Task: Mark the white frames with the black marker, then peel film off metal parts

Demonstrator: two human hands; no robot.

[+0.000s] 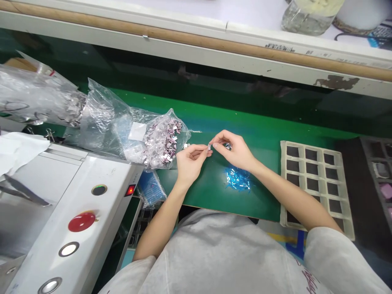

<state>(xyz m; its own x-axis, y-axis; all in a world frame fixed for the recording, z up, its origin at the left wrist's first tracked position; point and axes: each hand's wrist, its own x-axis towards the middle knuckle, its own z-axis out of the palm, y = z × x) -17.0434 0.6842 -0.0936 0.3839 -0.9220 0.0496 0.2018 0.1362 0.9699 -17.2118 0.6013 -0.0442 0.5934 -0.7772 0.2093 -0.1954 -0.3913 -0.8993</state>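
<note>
My left hand [191, 161] and my right hand [234, 150] meet above the green table. Between their fingertips is a small silvery piece [209, 146], too small to name. Both hands are closed in a pinch, the right from above and the left from below. Left of my left hand lies a clear plastic bag [167, 141] with many small metal-and-dark pieces in it. A pile of blue film strips [238, 179] lies on the table below my right hand. Partly hidden behind my right hand are a few more small pieces [227, 145].
A white machine [92, 204] with a red button [81, 221] stands at the left. At the right is a cream compartment tray [301, 166], partly under my right forearm, with a dark box [364, 179] beyond it. A shelf [196, 43] runs across the back.
</note>
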